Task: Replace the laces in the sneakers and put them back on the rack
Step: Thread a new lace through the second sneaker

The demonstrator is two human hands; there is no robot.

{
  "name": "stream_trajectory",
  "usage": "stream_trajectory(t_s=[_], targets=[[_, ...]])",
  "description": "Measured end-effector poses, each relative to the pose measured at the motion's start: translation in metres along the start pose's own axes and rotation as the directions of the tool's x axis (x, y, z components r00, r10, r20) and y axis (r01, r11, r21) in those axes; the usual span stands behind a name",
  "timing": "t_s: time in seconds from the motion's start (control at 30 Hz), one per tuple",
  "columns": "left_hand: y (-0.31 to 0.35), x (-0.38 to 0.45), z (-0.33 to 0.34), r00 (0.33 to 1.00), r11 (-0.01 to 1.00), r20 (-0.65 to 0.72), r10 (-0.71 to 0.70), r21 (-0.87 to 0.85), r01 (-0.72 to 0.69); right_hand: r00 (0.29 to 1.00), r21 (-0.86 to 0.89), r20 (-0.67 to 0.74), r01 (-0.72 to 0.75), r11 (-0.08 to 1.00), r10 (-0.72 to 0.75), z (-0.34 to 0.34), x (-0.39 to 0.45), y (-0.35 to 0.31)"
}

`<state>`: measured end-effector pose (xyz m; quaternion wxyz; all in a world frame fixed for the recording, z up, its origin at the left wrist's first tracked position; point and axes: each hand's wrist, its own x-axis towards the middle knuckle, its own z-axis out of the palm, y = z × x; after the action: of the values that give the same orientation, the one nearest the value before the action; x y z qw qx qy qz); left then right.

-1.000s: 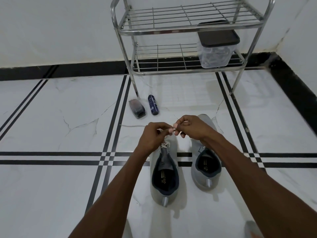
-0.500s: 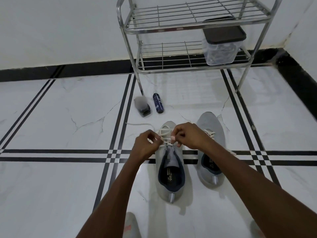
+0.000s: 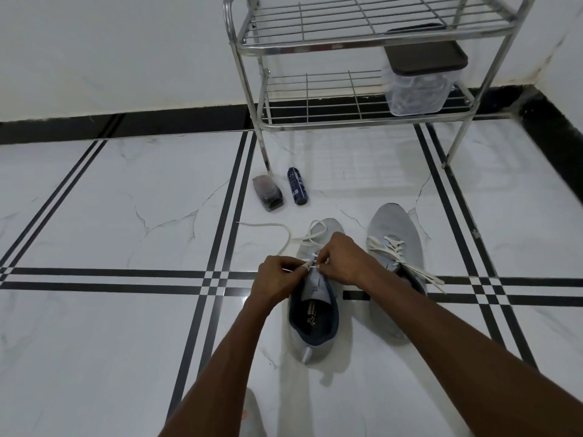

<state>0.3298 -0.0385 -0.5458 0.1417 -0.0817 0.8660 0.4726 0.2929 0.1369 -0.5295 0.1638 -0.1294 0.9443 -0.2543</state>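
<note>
Head view: both hands pinch lace over left sneaker.

White marble floor with black stripes carries two grey sneakers, a spray can, and a steel rack.

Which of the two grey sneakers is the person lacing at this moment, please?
The left sneaker: both the left hand and right hand pinch its lace. The right sneaker lies untouched.
</note>
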Motion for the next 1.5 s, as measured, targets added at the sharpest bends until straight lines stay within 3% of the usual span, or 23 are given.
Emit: stream_trajectory(t_s=[0.53,0.63,0.7,0.83,0.87,0.97,1.03,1.1,1.2,1.23,1.3,1.33,1.37,1.4,1.47,1.5], targets=[[0.0,0.0,0.003,1.0,0.998,-0.001,0.017,-0.055,-0.017,0.99,0.288,-0.029,-0.123,0.95,0.138,0.011,0.002,0.003],[-0.002,0.003,0.008,0.999,0.98,0.005,-0.049,-0.191,0.049,0.985,0.338,-0.06,-0.135,0.931,0.164,0.016,0.002,0.003],[-0.006,0.005,0.011,0.995,0.942,-0.017,-0.102,-0.324,0.091,0.976,0.387,-0.102,-0.138,0.912,0.191,0.022,0.002,0.004],[-0.013,0.009,0.022,0.987,0.941,-0.098,-0.126,-0.326,0.087,0.911,0.408,-0.308,-0.134,0.903,0.274,0.027,0.001,0.003],[-0.013,0.011,0.024,0.984,0.946,-0.119,-0.133,-0.31,0.091,0.915,0.404,-0.297,-0.139,0.904,0.273,0.025,-0.001,0.002],[-0.013,0.013,0.028,0.979,0.977,-0.178,-0.102,-0.205,0.065,0.969,0.365,-0.011,-0.227,0.903,0.248,0.017,-0.008,-0.004],[-0.013,0.012,0.032,0.976,0.98,-0.191,-0.105,-0.189,0.068,0.957,0.377,0.076,-0.286,0.881,0.279,0.016,-0.009,-0.001],[-0.015,0.011,0.023,0.93,0.911,-0.263,-0.255,-0.387,0.141,0.939,0.431,0.069,-0.332,0.839,0.336,0.017,-0.01,0.003],[-0.026,0.02,-0.017,0.734,0.627,-0.373,-0.568,-0.774,0.091,0.935,0.451,0.04,-0.332,0.829,0.352,0.015,-0.015,0.006],[-0.024,0.02,-0.031,0.724,0.503,-0.336,-0.602,-0.864,0.017,0.938,0.459,0.039,-0.322,0.828,0.343,0.014,-0.016,0.006],[-0.006,0.017,-0.044,0.839,0.296,-0.225,-0.496,-0.952,-0.08,0.942,0.467,0.051,-0.316,0.826,0.331,0.014,-0.015,0.005],[0.005,0.014,-0.044,0.892,0.303,-0.187,-0.412,-0.951,-0.06,0.94,0.465,0.056,-0.323,0.824,0.337,0.015,-0.014,0.005],[0.015,0.01,-0.04,0.935,0.423,-0.155,-0.319,-0.906,-0.006,0.938,0.467,0.053,-0.327,0.822,0.343,0.016,-0.013,0.005],[0.02,0.01,-0.032,0.963,0.625,-0.133,-0.235,-0.779,0.045,0.936,0.469,0.05,-0.329,0.819,0.348,0.016,-0.012,0.005],[0.017,0.009,-0.019,0.994,0.939,-0.1,-0.042,-0.344,0.005,0.94,0.472,0.046,-0.318,0.822,0.338,0.015,-0.013,0.006],[0.011,0.01,-0.013,0.997,0.993,-0.064,0.052,-0.099,-0.058,0.943,0.47,0.048,-0.311,0.826,0.329,0.014,-0.013,0.006]])
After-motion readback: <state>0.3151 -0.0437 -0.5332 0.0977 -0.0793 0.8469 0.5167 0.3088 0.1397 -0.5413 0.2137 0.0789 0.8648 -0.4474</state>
